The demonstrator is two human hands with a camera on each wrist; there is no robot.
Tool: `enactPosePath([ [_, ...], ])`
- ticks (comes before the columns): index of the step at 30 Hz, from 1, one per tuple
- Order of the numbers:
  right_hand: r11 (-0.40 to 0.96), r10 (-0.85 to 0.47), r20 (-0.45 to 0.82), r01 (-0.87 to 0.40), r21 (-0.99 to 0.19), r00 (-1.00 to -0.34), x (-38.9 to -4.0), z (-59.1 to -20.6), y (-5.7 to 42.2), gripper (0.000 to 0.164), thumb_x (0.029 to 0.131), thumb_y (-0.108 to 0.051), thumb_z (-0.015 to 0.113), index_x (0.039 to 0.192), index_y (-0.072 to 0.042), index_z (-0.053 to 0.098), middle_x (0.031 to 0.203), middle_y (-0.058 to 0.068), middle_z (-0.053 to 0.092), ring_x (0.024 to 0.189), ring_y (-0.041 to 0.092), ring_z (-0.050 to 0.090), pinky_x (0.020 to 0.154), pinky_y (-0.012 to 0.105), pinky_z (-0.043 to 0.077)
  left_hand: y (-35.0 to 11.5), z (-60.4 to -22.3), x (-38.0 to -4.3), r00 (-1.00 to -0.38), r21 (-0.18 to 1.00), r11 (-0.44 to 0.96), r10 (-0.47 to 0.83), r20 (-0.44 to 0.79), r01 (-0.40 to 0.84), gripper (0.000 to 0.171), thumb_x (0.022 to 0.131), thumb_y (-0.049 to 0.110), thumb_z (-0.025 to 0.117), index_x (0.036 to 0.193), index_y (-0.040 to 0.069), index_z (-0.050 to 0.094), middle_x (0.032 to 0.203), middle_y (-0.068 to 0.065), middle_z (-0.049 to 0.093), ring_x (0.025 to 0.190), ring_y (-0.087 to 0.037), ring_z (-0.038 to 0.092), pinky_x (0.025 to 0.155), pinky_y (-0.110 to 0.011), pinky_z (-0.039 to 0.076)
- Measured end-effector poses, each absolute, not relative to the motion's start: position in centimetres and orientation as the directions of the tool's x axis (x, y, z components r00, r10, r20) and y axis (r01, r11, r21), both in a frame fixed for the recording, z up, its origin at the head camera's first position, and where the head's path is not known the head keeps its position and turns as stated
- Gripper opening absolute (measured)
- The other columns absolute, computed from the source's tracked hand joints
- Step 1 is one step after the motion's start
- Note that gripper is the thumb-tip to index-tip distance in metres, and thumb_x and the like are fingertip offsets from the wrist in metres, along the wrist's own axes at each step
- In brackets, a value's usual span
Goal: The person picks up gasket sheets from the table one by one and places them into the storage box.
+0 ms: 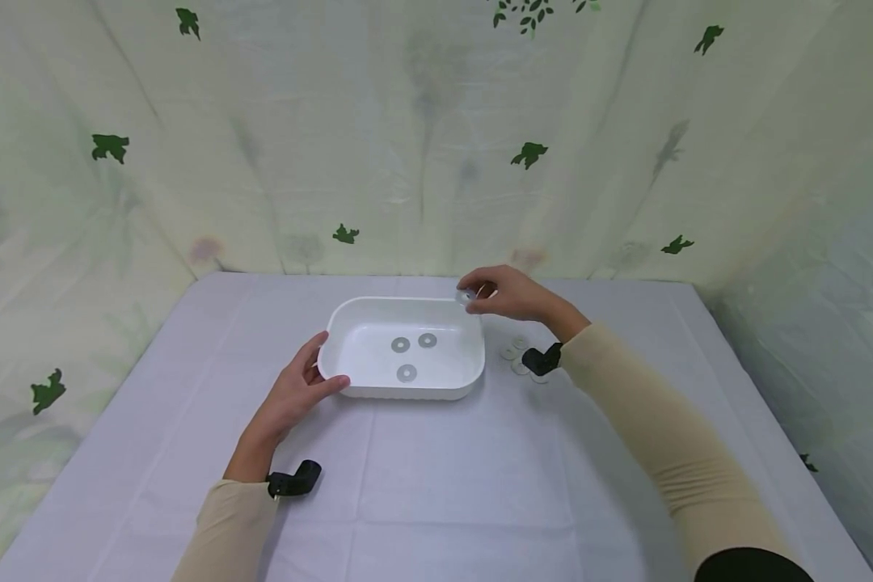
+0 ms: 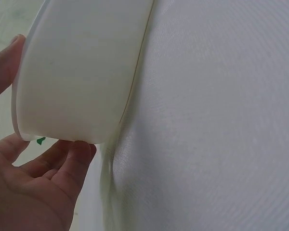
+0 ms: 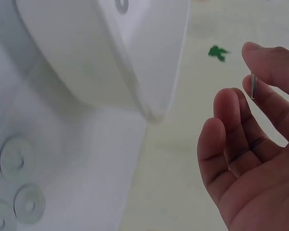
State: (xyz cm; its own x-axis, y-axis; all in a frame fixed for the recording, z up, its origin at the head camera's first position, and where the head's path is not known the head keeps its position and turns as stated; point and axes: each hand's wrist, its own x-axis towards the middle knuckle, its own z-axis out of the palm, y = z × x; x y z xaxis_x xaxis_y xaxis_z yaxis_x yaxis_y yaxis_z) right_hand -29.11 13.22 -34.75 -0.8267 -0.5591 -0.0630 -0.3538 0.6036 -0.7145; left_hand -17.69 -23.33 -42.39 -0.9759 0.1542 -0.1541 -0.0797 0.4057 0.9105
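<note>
A white rectangular tray (image 1: 356, 352) with rounded corners stands on the table, and three flat grey washers (image 1: 406, 373) lie spread on its floor. My left hand (image 1: 291, 398) holds the tray's left end, thumb over the near rim and fingers against the end wall (image 2: 72, 96). Above the far right corner, my right hand (image 1: 508, 293) pinches another washer (image 3: 254, 86) between thumb and index finger. That washer shows edge-on in the right wrist view, its other fingers loosely bent.
Several more washers (image 1: 508, 353) lie on the white tablecloth (image 1: 466, 477) to the right of the tray, beneath the right wrist. A pale curtain (image 1: 378, 145) with green leaf shapes hangs behind the table's far edge and along its sides.
</note>
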Motion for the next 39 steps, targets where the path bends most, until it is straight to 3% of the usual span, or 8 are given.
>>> enactPosePath([
  [13,0.523,-0.686,-0.061,-0.433,-0.734,-0.725,-27.3,-36.4,9.2,0.038,0.09,-0.018,0.07,0.127,-0.012,0.065,0.125,0.003,0.066,0.102,0.017,0.063,0.096,0.032,0.051,-23.3,-42.3,-17.7,-0.976,0.901,0.426,0.147,-0.16,-0.083,0.1,0.089,0.027,0.075,0.161,0.018,0.007,0.166,-0.018,0.017,0.148,-0.036,0.034,0.087,-0.004,0.042],
  [33,0.536,-0.702,-0.091,-0.439,-0.721,-0.707,-27.0,-36.8,8.5,0.04,0.09,-0.017,0.072,0.129,-0.01,0.064,0.128,0.005,0.066,0.104,0.018,0.063,0.094,0.031,0.051,-23.4,-42.5,-17.8,-0.978,0.903,0.424,0.148,-0.148,-0.073,0.099,0.089,0.028,0.075,0.161,0.018,0.008,0.166,-0.017,0.019,0.146,-0.036,0.037,0.085,-0.003,0.041],
  [39,0.572,-0.668,-0.14,-0.384,-0.725,-0.731,-27.0,-37.2,9.0,0.05,0.09,-0.021,0.073,0.138,-0.017,0.058,0.141,0.008,0.057,0.107,0.019,0.065,0.094,0.034,0.051,-23.3,-42.5,-17.7,-0.976,0.904,0.419,0.149,-0.156,-0.08,0.099,0.089,0.027,0.075,0.161,0.018,0.008,0.166,-0.017,0.017,0.148,-0.036,0.034,0.086,-0.002,0.04],
])
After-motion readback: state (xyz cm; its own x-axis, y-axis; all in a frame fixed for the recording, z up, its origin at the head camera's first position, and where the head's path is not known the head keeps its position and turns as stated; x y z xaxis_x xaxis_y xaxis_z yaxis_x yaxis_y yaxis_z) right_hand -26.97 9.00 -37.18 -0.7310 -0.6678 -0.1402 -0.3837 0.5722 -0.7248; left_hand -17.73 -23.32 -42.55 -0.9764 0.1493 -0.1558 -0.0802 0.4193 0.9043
